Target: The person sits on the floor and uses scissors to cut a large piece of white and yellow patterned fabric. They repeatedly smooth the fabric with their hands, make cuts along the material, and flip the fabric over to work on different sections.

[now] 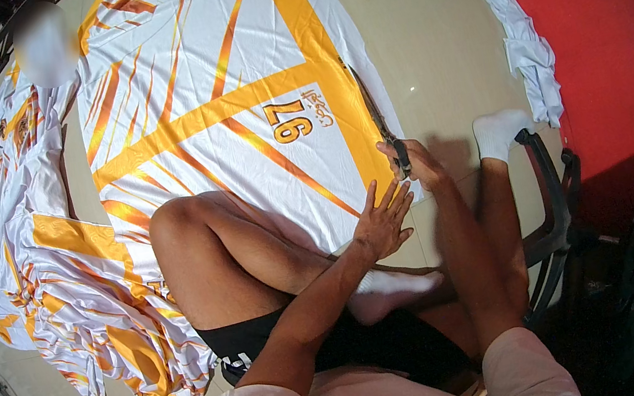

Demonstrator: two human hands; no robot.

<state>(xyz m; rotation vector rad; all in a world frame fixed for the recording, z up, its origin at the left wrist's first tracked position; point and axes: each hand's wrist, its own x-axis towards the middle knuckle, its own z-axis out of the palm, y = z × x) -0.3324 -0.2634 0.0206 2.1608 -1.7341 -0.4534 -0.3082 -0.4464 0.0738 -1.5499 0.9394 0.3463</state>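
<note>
The right hand (pixel 418 167) is wrapped around the handles of the long dark scissors (pixel 382 123), clamped on them; whether the blades are apart or together, I cannot tell. The blades point away from the person, along the outer side of the yellow band on the printed cloth (pixel 190 106), beside its white margin. The left hand (pixel 381 225), fingers spread and gripping nothing, is just below the handles at the cloth's near corner; whether it presses down is unclear. The step in hand looks like trimming along that band, and the next move would seem to call for a flat, steady edge and blades aligned with the border. The cloth lies spread on the tiled floor (pixel 438 41), before the seated person's bent knee. Farther out, a rumpled heap of similar cloth (pixel 89 298) lies to the left; to the right are a crumpled white cloth (pixel 533 66) and a red covering (pixel 600 21).
</note>
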